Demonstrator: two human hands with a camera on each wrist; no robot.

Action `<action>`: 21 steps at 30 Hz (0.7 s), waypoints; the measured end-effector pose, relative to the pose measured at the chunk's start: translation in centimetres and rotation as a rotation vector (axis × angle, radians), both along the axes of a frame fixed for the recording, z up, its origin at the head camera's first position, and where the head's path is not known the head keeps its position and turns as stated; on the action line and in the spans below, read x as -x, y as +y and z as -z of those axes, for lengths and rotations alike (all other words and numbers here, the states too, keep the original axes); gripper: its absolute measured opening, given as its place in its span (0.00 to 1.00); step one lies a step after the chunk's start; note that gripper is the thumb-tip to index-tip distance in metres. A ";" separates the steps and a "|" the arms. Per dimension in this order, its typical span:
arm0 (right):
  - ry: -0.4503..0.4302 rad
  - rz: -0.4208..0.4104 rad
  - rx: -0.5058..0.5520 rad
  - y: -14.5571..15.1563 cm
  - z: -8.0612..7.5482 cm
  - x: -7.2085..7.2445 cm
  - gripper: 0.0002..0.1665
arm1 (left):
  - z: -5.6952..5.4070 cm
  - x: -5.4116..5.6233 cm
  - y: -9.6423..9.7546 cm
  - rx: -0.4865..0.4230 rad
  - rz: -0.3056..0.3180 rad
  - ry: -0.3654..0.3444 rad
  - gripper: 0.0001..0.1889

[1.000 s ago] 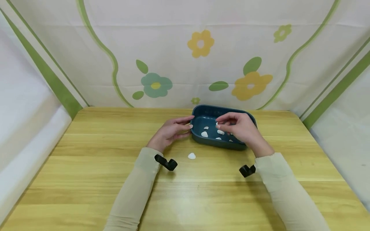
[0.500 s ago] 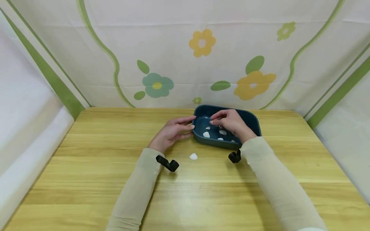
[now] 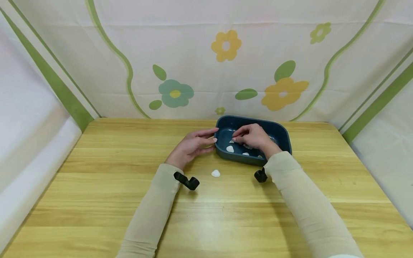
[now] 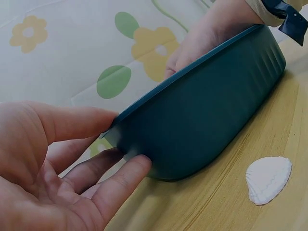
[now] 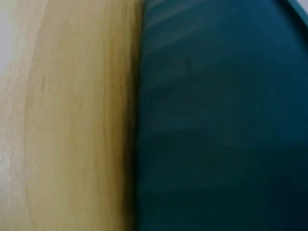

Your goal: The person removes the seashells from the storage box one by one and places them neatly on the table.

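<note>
A dark blue rectangular tub [image 3: 240, 159] stands near the table's back edge, with several white seashells on its floor. My left hand [image 3: 191, 147] rests its fingers and thumb against the tub's left end. In the left wrist view, the left thumb [image 4: 82, 122] lies at the rim and a fingertip touches the outer wall. My right hand [image 3: 253, 138] reaches inside, thumb and forefinger pinching a small shell [image 3: 231, 142]. One shell [image 3: 230, 149] lies just in front of those fingertips. Other shells are partly hidden under the right hand. A loose white shell [image 3: 215, 173] lies on the table before the tub.
The wooden table [image 3: 206, 222] reaches back to a flower-printed curtain [image 3: 200, 53] close behind the tub. Black camera mounts [image 3: 190, 183] stick out from both wrists. The right wrist view holds mostly the tub's outer side wall [image 5: 216, 120] and bare wood.
My right hand has moved left inside the tub, leaving the shell it pinched before and coming onto the small one near the left end. The left hand has stayed at the tub's end.
</note>
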State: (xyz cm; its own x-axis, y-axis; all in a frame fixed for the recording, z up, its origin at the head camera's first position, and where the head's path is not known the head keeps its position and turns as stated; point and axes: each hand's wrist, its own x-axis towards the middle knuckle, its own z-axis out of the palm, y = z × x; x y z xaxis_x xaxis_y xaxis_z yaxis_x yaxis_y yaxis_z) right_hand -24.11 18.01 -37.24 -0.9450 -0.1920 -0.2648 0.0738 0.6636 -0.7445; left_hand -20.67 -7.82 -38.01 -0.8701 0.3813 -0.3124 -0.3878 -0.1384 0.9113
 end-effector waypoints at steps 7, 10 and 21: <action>0.050 -0.032 -0.070 0.0 0.5 0.1 0.12 | 0.1 0.1 0.0 -0.007 -0.004 -0.003 0.29; 0.060 -0.039 -0.085 0.1 0.7 0.3 0.12 | 0.1 0.0 0.1 -0.010 0.001 0.001 0.29; 0.095 -0.084 -0.090 -0.1 0.7 0.2 0.12 | 0.1 0.2 0.0 -0.012 0.001 -0.002 0.28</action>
